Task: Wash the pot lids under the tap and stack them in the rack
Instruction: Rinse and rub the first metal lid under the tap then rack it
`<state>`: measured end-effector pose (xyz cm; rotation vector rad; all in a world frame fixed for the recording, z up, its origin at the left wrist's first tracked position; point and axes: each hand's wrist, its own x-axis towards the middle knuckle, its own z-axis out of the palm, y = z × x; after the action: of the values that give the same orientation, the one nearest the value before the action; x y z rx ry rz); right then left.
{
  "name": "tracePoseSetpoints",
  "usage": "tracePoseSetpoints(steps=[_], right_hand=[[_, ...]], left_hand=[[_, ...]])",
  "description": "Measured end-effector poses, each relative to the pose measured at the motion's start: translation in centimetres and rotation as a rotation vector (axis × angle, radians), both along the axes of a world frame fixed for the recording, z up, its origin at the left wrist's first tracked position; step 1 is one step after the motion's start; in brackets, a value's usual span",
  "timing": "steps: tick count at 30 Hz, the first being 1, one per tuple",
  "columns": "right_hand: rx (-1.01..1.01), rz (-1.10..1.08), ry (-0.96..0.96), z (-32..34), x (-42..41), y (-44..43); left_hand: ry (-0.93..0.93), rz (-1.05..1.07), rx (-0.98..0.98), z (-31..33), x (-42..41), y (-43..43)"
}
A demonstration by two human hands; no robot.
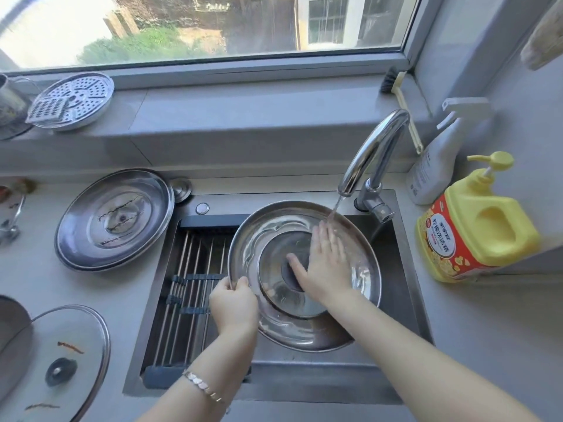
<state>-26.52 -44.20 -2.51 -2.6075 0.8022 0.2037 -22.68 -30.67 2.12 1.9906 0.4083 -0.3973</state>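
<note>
A large steel pot lid with a glass centre is held over the sink, inner side up, under water running from the tap. My left hand grips the lid's left rim. Lying flat on the lid's inner surface, fingers spread, is my right hand, just below the stream. The roll-up rack of steel rods covers the sink's left part and holds nothing. A second steel lid lies on the counter to the left, and a glass lid with brown smears sits at the lower left.
A yellow dish soap jug and a white spray bottle stand right of the sink. A perforated steamer plate rests on the window ledge, and a brush leans in the window corner.
</note>
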Motion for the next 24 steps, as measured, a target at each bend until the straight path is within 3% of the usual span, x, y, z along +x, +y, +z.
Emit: tracePoseSetpoints(steps=[3, 9, 13, 17, 19, 21, 24], right_hand=[[0.004, 0.232, 0.036, -0.3, -1.4, 0.3], [-0.046, -0.004, 0.111, -0.3, -2.1, -1.2], [0.045, 0.264, 0.009, 0.5, -0.6, 2.3], [0.232, 0.738, -0.065, 1.7, -3.4, 3.4], [0.104, 0.838, -0.093, 1.2, -4.2, 2.6], [-0.034, 0.699, -0.092, 1.2, -3.2, 1.4], [-0.075, 0.415, -0.088, 1.3, -0.8, -0.4]], left_hand=[[0.048, -0.027, 0.006, -0.7, 0.0, -0.2], [0.1, -0.137, -0.014, -1.2, -1.6, -1.5], [0.112, -0.157, -0.054, -1.3, -2.3, -2.5], [0.136, -0.059, -0.117, -1.6, -0.6, -2.1], [0.129, -0.066, -0.144, -1.1, -0.1, -2.1], [0.109, -0.111, -0.13, -0.5, -0.4, -2.3], [0.083, -0.163, -0.118, 0.1, -0.9, -2.8]])
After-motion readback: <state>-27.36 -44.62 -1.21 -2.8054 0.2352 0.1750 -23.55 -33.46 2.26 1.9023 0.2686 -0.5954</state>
